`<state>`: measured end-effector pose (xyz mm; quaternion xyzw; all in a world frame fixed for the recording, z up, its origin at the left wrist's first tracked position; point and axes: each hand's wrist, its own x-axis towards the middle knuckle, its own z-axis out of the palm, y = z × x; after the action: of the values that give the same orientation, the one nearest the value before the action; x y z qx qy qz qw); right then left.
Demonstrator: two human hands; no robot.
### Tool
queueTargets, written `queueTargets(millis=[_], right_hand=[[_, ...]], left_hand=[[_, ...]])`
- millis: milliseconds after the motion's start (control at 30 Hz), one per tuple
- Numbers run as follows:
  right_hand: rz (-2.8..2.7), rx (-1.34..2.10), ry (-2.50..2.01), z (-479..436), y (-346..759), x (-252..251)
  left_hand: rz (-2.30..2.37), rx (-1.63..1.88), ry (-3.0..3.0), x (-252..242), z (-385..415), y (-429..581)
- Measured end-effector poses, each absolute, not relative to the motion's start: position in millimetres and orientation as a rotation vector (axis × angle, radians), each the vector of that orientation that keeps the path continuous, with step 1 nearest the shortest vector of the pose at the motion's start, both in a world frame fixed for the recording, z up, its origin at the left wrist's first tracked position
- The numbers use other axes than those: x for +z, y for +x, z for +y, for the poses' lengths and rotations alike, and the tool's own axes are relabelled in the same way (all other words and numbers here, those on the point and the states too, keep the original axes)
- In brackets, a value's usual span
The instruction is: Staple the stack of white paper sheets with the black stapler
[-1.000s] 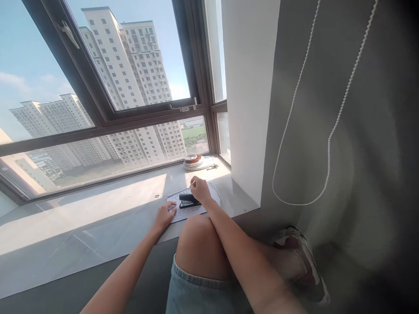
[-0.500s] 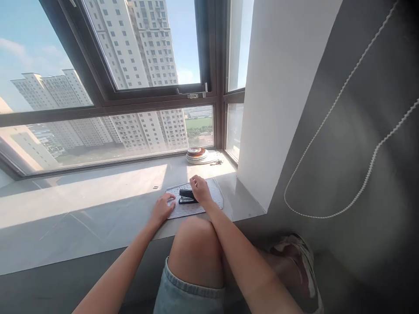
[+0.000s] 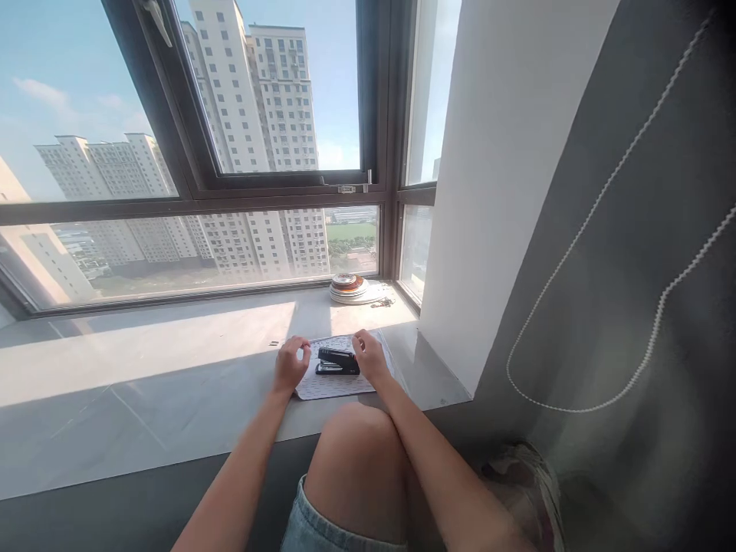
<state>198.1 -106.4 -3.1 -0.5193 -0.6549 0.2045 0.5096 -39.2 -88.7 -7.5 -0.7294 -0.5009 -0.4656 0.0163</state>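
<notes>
On the sill lies a sheet of paper (image 3: 333,389) covered in rows of writing or print. A black stapler (image 3: 337,369) rests on it, its top arm raised from the base at the left end. My left hand (image 3: 290,365) is at the paper's left edge, thumb and forefinger pinched together; anything between them is too small to make out. At the stapler's right end, my right hand (image 3: 369,357) has its fingers curled together. Whether they grip anything is hidden, and whether this hand touches the stapler I cannot tell.
Two tiny dark pieces (image 3: 274,343) lie left of the paper. Stacked plates (image 3: 348,290) stand by the window corner, with a small chain-like item (image 3: 382,303) beside them. My knee (image 3: 356,437) is against the sill (image 3: 189,383). A beaded cord (image 3: 575,410) hangs at right.
My left hand has lifted from lying spread at the paper's edge and closed into a pinch. My right hand has shifted slightly towards the stapler's right end. The whole view has tilted up.
</notes>
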Motion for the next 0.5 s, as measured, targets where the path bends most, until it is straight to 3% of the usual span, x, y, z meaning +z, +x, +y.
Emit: queueTargets(millis=[267, 500], right_hand=[[-1.742, 0.647, -1.4, -90.3, 139.1, 99.8], [-1.954, 0.323, -1.338, -75.5, 167.0, 57.5]], left_hand=[[-1.761, -1.671, -2.689, -8.0, -85.5, -50.2], [-1.768, -1.532, -2.857, -13.9, -75.9, -51.1]])
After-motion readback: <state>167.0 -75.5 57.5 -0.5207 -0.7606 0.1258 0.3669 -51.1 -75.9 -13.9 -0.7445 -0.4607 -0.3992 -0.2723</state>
